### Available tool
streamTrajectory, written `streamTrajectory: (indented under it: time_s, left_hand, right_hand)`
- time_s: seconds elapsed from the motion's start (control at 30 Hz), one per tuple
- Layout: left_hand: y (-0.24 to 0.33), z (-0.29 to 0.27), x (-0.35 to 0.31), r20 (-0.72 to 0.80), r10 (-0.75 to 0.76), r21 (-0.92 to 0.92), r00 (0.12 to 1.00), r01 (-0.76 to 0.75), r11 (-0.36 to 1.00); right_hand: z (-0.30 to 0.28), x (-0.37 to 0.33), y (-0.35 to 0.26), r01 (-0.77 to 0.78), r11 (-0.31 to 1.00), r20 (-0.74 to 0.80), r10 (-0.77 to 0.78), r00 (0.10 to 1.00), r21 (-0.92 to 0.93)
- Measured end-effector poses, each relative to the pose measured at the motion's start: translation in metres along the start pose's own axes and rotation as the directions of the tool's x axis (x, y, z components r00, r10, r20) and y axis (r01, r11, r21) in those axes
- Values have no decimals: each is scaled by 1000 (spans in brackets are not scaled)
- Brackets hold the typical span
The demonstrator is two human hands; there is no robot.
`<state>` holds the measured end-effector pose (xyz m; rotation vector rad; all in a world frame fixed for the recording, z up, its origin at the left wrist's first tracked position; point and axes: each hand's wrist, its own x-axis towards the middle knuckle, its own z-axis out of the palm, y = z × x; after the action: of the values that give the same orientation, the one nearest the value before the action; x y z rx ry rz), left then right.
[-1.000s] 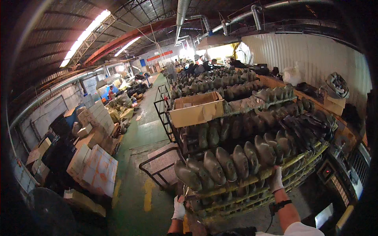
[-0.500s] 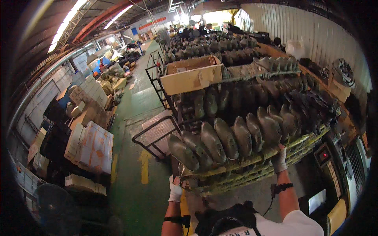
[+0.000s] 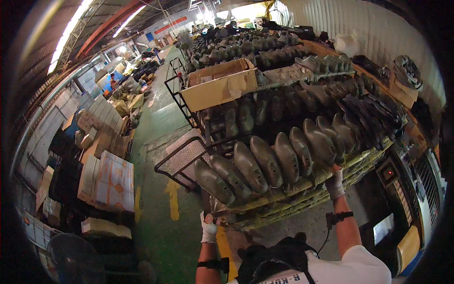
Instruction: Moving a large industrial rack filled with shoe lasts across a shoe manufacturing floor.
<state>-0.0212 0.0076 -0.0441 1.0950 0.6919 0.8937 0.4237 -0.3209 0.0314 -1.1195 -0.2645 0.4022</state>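
A wheeled rack point(image 3: 283, 201) stands in front of me, its tiers edged in yellowish wrap. Along its top tier leans a row of dark olive, shoe-shaped pieces point(image 3: 286, 157), toes up, with limp black pieces point(image 3: 371, 118) at the right end. My left hand point(image 3: 208, 228), in a white glove with bare fingertips, is closed at the rack's near left corner; the exact part it grips is partly hidden. Farther right, my right hand point(image 3: 336, 184), gloved alike, is closed on the top tier's near edge, just below the shoe-shaped pieces.
Beyond stand more loaded racks, one bearing an open cardboard box point(image 3: 220, 90). A black cart handle point(image 3: 177, 158) juts out on the left over the green aisle floor point(image 3: 158, 236). Stacked cartons point(image 3: 113, 182) line the aisle's left side. A machine with a red light point(image 3: 389, 173) stands at right.
The view has shifted a little, so the racks and box sit farther left and higher. Both hands keep their hold on the rack.
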Motion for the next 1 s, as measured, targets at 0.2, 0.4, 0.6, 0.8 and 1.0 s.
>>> streamTrajectory:
  time_s: [0.2,0.4,0.6,0.8,1.0]
  left_hand:
    - [-1,-18,1,16,-81,-122,997,82,989]
    - [3,18,6,7,49,-65,999,-48,997]
    - [26,29,-4,-132,95,-105,987,-109,989]
    - [37,32,-7,80,-19,-45,997,22,999]
    - [42,34,-11,4,-11,-49,1000,11,999]
  right_hand:
    - [28,-10,-15,-100,948,116,68,991,301]
    - [-4,5,2,-127,904,151,70,986,409]
    - [34,-22,-21,-107,925,145,57,988,365]
    - [13,-14,-13,-205,906,132,167,977,371]
    - [17,-15,-12,-180,907,130,140,982,380]
